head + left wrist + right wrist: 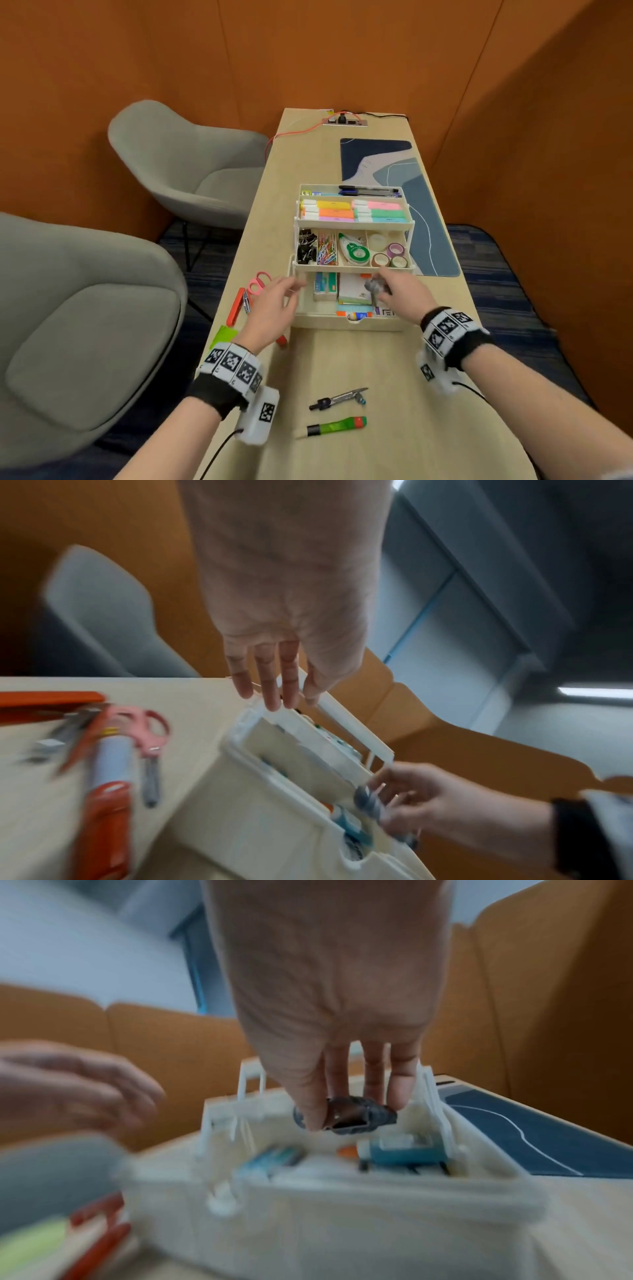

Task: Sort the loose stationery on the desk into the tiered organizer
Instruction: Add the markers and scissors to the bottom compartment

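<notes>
A right hand (329, 1010) pinches a dark metal clip (346, 1115) over the tiered organizer's (349, 323) bottom tray, left hand (274, 305) fingers spread beside it.

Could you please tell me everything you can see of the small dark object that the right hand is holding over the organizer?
The small dark object is grey-black and looks metallic, with a ribbed or ridged body and a hollow, roughly rectangular opening facing the right wrist camera. Blur hides what it is exactly. The right hand pinches it between thumb and fingertips, holding it above the open bottom tier of the tiered organizer, over the notepads there. Only the fingers touch it.
</notes>
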{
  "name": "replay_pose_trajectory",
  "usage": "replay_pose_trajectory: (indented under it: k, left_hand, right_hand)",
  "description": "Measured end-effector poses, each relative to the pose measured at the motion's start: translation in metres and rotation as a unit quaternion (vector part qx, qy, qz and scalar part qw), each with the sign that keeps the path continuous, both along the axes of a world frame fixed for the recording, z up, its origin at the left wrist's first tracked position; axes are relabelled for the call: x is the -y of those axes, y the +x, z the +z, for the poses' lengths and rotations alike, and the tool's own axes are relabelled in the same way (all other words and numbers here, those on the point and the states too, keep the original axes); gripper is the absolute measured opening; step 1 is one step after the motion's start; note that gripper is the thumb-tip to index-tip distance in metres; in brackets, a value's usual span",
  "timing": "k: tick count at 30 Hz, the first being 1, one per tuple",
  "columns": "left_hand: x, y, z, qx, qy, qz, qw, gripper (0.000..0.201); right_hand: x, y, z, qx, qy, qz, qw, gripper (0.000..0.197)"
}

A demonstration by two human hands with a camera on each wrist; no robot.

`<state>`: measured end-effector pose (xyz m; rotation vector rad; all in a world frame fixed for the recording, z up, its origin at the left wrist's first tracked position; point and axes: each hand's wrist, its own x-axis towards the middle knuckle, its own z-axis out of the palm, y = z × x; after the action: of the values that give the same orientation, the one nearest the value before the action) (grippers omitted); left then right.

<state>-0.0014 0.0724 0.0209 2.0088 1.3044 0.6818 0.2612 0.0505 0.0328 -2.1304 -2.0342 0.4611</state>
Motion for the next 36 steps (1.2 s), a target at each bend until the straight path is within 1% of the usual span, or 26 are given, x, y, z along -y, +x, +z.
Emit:
replay_pose_trajectory:
  k: [1, 3, 4, 5, 8, 10, 12, 13, 15, 17, 18, 19, 20, 21, 22, 23, 25, 28, 31, 32, 33, 34, 35, 36]
  left_hand:
    - [0.003, -0.009, -0.004, 0.009, -0.004, 0.016, 1.0, 0.029]
    - [0.008, -0.029, -0.013, 0.027, -0.008, 0.052, 0.998, 0.03]
    - [0.01, -0.039, -0.017, 0.033, -0.009, 0.074, 0.997, 0.031]
    - [0.013, -0.049, -0.018, 0.034, -0.008, 0.097, 0.995, 0.032]
    - [0.021, -0.071, -0.021, 0.023, -0.001, 0.143, 0.989, 0.032]
    - [0.026, -0.076, -0.025, 0.012, -0.005, 0.147, 0.989, 0.03]
    - [0.029, -0.074, -0.03, -0.004, -0.009, 0.134, 0.991, 0.027]
    - [0.031, -0.073, -0.031, -0.008, -0.012, 0.128, 0.992, 0.027]
    - [0.036, -0.07, -0.035, -0.011, -0.011, 0.12, 0.993, 0.027]
    - [0.042, -0.069, -0.039, -0.015, -0.013, 0.118, 0.993, 0.026]
    - [0.044, -0.069, -0.042, -0.02, -0.018, 0.118, 0.993, 0.026]
    - [0.046, -0.069, -0.046, -0.024, -0.024, 0.117, 0.993, 0.025]
    - [0.048, -0.07, -0.049, -0.027, -0.03, 0.118, 0.992, 0.025]
    - [0.049, -0.071, -0.052, -0.028, -0.035, 0.119, 0.992, 0.024]
    - [0.05, -0.073, -0.056, -0.033, -0.038, 0.122, 0.991, 0.024]
    - [0.051, -0.074, -0.058, -0.04, -0.038, 0.124, 0.991, 0.023]
    - [0.052, -0.077, -0.062, -0.055, -0.039, 0.127, 0.99, 0.022]
    - [0.055, -0.078, -0.066, -0.063, -0.045, 0.127, 0.989, 0.022]
    - [0.059, -0.077, -0.067, -0.075, -0.049, 0.115, 0.989, 0.022]
    - [0.06, -0.077, -0.067, -0.075, -0.049, 0.114, 0.99, 0.023]
    - [0.061, -0.077, -0.067, -0.073, -0.048, 0.113, 0.99, 0.023]
    - [0.062, -0.079, -0.068, -0.074, -0.048, 0.115, 0.989, 0.023]
    - [0.063, -0.081, -0.068, -0.073, -0.048, 0.12, 0.989, 0.023]
    - [0.064, -0.083, -0.068, -0.073, -0.049, 0.128, 0.988, 0.022]
  right_hand:
    - [-0.009, -0.001, -0.009, 0.053, -0.012, 0.017, 0.998, 0.017]
    - [-0.017, 0.001, -0.027, 0.164, -0.032, 0.053, 0.984, 0.015]
    - [-0.018, 0.004, -0.034, 0.2, -0.044, 0.061, 0.977, 0.018]
    - [-0.018, 0.006, -0.04, 0.215, -0.058, 0.059, 0.973, 0.022]
    - [-0.016, 0.011, -0.053, 0.191, -0.094, 0.016, 0.977, 0.027]
    - [-0.014, 0.01, -0.058, 0.177, -0.108, 0.013, 0.978, 0.027]
    - [-0.01, 0.008, -0.059, 0.167, -0.113, 0.012, 0.979, 0.03]
    - [-0.006, 0.006, -0.057, 0.164, -0.102, 0.01, 0.981, 0.034]
    - [0.008, -0.003, -0.049, 0.164, -0.027, 0.017, 0.986, 0.038]
    - [0.034, -0.023, -0.04, 0.128, 0.065, 0.059, 0.988, 0.031]
    - [0.051, -0.036, -0.036, 0.09, 0.08, 0.101, 0.988, 0.023]
    - [0.071, -0.048, -0.035, 0.049, 0.063, 0.161, 0.984, 0.018]
    - [0.09, -0.059, -0.037, 0.018, 0.012, 0.221, 0.975, 0.02]
    - [0.107, -0.068, -0.041, 0.008, -0.05, 0.271, 0.961, 0.026]
    - [0.121, -0.075, -0.047, 0.021, -0.09, 0.308, 0.947, 0.03]
    - [0.132, -0.078, -0.056, 0.046, -0.109, 0.329, 0.937, 0.033]
    - [0.145, -0.081, -0.072, 0.088, -0.117, 0.328, 0.933, 0.031]
    - [0.149, -0.081, -0.085, 0.12, -0.119, 0.311, 0.935, 0.024]
    - [0.146, -0.083, -0.085, 0.154, -0.08, 0.326, 0.929, 0.019]
    - [0.144, -0.084, -0.081, 0.145, -0.096, 0.331, 0.927, 0.019]
    - [0.142, -0.086, -0.077, 0.131, -0.112, 0.332, 0.927, 0.026]
    - [0.141, -0.086, -0.075, 0.116, -0.108, 0.334, 0.929, 0.034]
    - [0.138, -0.086, -0.072, 0.103, -0.107, 0.325, 0.934, 0.035]
    - [0.135, -0.085, -0.069, 0.085, -0.104, 0.31, 0.941, 0.03]
